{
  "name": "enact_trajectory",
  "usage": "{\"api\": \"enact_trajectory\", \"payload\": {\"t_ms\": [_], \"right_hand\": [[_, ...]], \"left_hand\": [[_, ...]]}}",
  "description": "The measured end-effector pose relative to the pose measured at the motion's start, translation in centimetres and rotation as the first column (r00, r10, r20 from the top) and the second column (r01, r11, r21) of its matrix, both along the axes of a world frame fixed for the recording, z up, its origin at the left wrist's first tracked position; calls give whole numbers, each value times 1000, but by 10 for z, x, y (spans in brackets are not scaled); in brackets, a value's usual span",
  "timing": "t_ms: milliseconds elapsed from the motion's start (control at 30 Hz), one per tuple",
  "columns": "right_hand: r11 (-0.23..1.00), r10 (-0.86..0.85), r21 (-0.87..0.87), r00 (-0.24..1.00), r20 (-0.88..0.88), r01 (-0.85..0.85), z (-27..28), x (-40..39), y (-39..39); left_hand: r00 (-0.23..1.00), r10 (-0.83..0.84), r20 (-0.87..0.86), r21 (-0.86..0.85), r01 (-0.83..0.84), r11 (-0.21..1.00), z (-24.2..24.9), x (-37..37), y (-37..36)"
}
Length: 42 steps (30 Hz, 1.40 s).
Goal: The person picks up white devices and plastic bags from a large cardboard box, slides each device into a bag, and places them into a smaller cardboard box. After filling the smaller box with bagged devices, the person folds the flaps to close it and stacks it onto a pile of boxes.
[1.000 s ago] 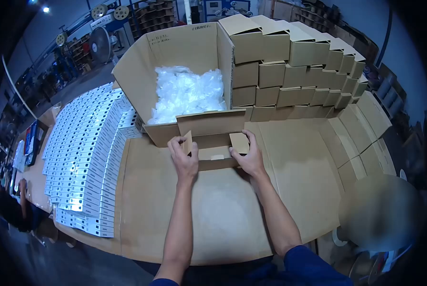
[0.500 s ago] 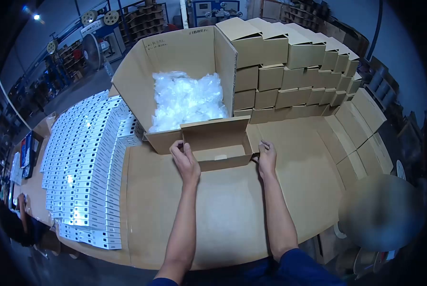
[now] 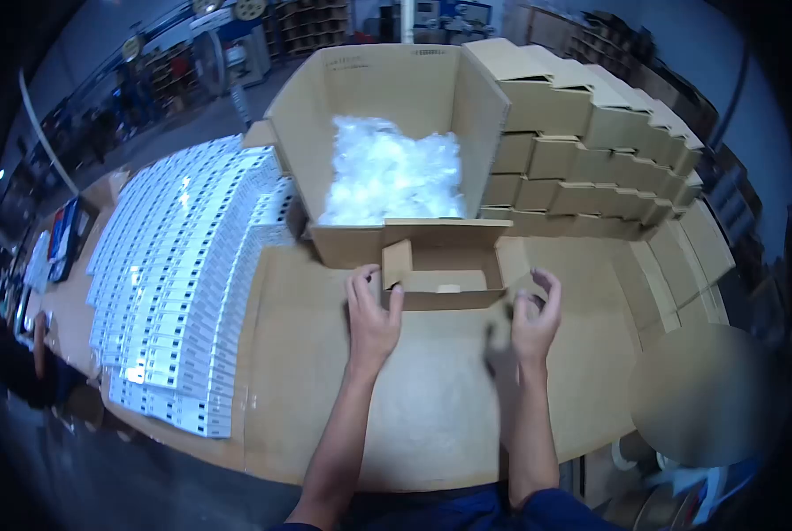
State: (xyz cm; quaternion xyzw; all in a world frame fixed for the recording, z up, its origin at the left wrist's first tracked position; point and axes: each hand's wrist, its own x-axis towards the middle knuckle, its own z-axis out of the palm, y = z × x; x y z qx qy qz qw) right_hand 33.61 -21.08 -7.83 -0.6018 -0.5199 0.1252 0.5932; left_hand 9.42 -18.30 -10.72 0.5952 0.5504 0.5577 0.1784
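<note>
A small open cardboard box [image 3: 453, 301] sits on the table before me, its back lid panel raised and its side flaps standing out at both ends. At its left end is my left hand [image 3: 374, 319], thumb and fingers apart around the front corner, close to the left flap [image 3: 397, 264]. My right hand [image 3: 536, 323] hovers just off the right end with curved, parted fingers and nothing between them. Right behind the small box stands a large carton [image 3: 387, 71] holding a heap of clear plastic bags [image 3: 394, 173].
Stacked rows of white printed boxes [image 3: 170, 265] fill the left side. Closed brown boxes [image 3: 546, 111] are piled at the back right, with more cardboard boxes [image 3: 692, 252] along the right edge. A blurred round object [image 3: 713, 394] is at lower right. Another person's arm [image 3: 39, 341] shows far left.
My right hand has moved off the small box's right end and its fingers have opened. My left hand's grip has loosened. Side flaps now show spread out. The whole view has shifted.
</note>
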Motion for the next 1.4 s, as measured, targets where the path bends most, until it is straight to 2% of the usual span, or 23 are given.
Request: {"api": "enact_trajectory", "payload": {"t_ms": [67, 133, 167, 233, 267, 300, 367, 467, 500, 567, 600, 667, 800, 867, 967, 1067, 1167, 1300, 1333, 1400], "right_hand": [[996, 83, -18, 997, -11, -83, 3, -30, -19], [948, 316, -7, 942, 115, -317, 0, -60, -29], [904, 423, -6, 889, 178, -428, 0, -77, -28], [771, 637, -94, 757, 147, -630, 5, -118, -23], [726, 684, -110, 699, 210, -678, 1, -137, -15], [673, 733, -138, 629, 259, -727, -6, -155, -2], [655, 743, -198, 576, 340, -729, -18, -196, 26], [538, 830, -234, 557, -20, -810, -12, -252, 78], [593, 794, -87, 563, 228, -801, -28, -268, 106], [586, 808, -119, 565, 168, -802, -31, -291, 135], [586, 809, -138, 568, 151, -799, -33, -301, 147], [614, 783, -165, 570, 250, -772, -39, -318, 166], [616, 787, -187, 588, 185, -765, -55, -338, 188], [617, 787, -193, 591, 179, -763, -54, -340, 187], [609, 793, -209, 584, 174, -765, -50, -337, 175], [608, 793, -174, 584, 174, -775, -44, -325, 158], [621, 783, -244, 591, 191, -745, -26, -305, 135], [403, 840, -363, 497, -218, -840, 16, -278, 108], [323, 819, -339, 441, -369, -884, 26, -270, 103], [210, 818, -206, 287, -498, -956, 41, -258, 93]], "left_hand": [[1000, -8, -25, -30, 7, 1000, 0, -20, -18], [999, -9, -40, -55, 7, 998, 1, -44, -29], [999, -4, -51, -85, -1, 996, 0, -61, -28], [997, 7, -76, -145, -18, 989, -3, -101, -17], [979, 67, -191, -39, -75, 996, -18, -124, -1], [973, 92, -214, -16, -98, 995, -17, -142, 12], [956, 137, -260, 34, -132, 991, -8, -176, 41], [902, 189, -388, 173, -130, 976, -21, -212, 92], [877, 206, -433, 179, -140, 974, -27, -219, 101], [822, 231, -521, 190, -152, 970, -37, -228, 116], [835, 220, -505, 186, -144, 972, -39, -228, 117], [839, 226, -495, 167, -163, 972, -43, -230, 115], [801, 296, -520, 212, -215, 953, -46, -233, 108], [777, 368, -511, 266, -263, 927, -47, -233, 109], [801, 329, -501, 186, -271, 944, -42, -232, 105], [788, 360, -499, 194, -303, 933, -46, -231, 100], [744, 433, -509, 226, -369, 901, -23, -221, 72], [782, 454, -428, 330, -332, 883, 5, -207, 32], [811, 436, -391, 348, -309, 885, 10, -203, 22], [844, 399, -359, 381, -258, 888, 22, -191, 2]]}}
